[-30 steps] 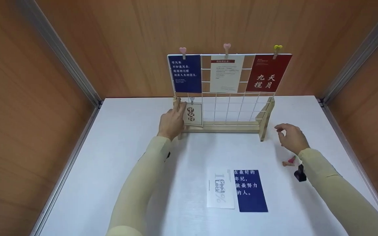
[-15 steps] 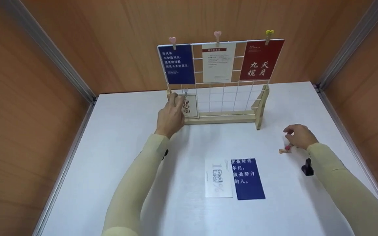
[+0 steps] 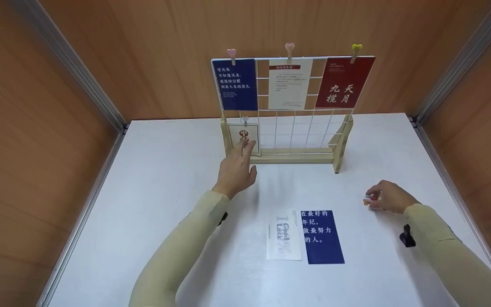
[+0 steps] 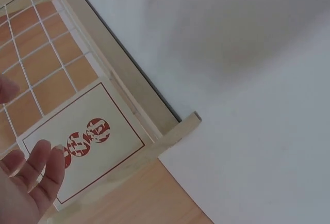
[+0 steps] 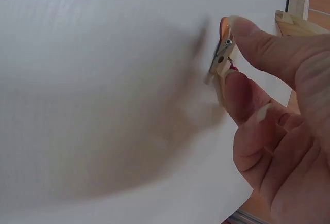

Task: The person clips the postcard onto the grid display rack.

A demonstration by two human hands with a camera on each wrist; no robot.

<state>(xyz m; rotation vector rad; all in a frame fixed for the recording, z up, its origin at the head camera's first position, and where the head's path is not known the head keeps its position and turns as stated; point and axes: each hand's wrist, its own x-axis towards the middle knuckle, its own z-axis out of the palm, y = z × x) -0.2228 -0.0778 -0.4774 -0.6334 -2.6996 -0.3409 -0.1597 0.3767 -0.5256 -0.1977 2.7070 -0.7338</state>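
Observation:
My left hand (image 3: 237, 172) hovers with loosely extended fingers before a cream card (image 3: 252, 132) with red round characters. A heart-topped clip (image 3: 245, 121) fastens that card low on the left of a white wire grid (image 4: 63, 68). In the left wrist view the fingertips overlap the card's printed side. On the right, my right hand (image 3: 392, 198) pinches a small wooden clothespin (image 5: 221, 53) with an orange top between thumb and forefinger. A second clothespin with a pink-red top (image 5: 233, 68) shows behind it, partly hidden by the fingers.
A wooden stand (image 3: 292, 160) supports the grid. Along its top, clips hold a blue card (image 3: 237, 96), a white card (image 3: 289, 87) and a red card (image 3: 341, 81). A "Good Luck" card (image 3: 274, 251) and another blue card (image 3: 326, 251) lie flat on the white table (image 3: 164, 153).
My left hand has drawn back from the card's left edge, down and to the right, uncovering most of it. My right hand has come down to the clothespins and taken hold.

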